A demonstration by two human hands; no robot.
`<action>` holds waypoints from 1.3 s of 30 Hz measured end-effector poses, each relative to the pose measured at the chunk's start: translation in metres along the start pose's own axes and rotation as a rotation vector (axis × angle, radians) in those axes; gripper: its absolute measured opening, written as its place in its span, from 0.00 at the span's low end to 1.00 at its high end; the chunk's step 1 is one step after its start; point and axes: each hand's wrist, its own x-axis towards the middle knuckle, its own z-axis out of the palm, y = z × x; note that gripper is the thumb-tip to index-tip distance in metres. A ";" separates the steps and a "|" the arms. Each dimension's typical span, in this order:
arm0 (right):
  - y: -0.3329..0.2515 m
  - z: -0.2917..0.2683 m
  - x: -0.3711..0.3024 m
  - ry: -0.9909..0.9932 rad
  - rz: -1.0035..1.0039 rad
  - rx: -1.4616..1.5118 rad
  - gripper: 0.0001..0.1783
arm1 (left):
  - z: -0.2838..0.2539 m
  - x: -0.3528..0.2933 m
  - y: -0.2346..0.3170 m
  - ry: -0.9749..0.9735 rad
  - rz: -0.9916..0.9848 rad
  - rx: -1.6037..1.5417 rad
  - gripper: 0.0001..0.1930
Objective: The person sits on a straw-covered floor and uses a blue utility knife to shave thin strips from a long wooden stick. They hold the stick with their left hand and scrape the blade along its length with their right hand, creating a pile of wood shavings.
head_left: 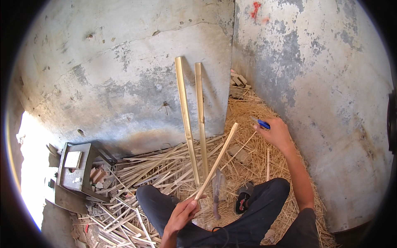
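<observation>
My left hand (184, 213) is closed round the lower part of a split bamboo stick (218, 159). The stick slants up and to the right, away from my lap. Off to the right, my right hand (276, 131) grips a blue utility knife (263, 124), its blade out and pointing left, beyond the stick's upper end and apart from it. Between my legs lies a long tool with a brown handle (216, 206) and a greyish blade, perhaps a large knife. Two split bamboo lengths, one longer (184, 103) and one shorter (200, 99), lean on the wall ahead.
Bamboo strips (165, 169) lie heaped at the left, and shavings (248, 107) cover the floor at the right. A dark wooden stool (84, 173) stands at the left, near broken bricks (98, 175). Worn plaster walls (314, 82) meet in the corner, with brick pieces (238, 79) there.
</observation>
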 end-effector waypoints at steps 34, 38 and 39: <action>-0.112 0.052 -0.138 0.217 -0.472 0.405 0.19 | 0.047 0.034 0.041 0.019 0.246 0.153 0.21; -0.117 0.057 -0.140 0.236 -0.499 0.371 0.19 | 0.048 0.036 0.039 0.083 0.279 0.271 0.19; -0.118 0.057 -0.141 0.235 -0.499 0.363 0.19 | 0.046 0.037 0.038 0.091 0.279 0.341 0.19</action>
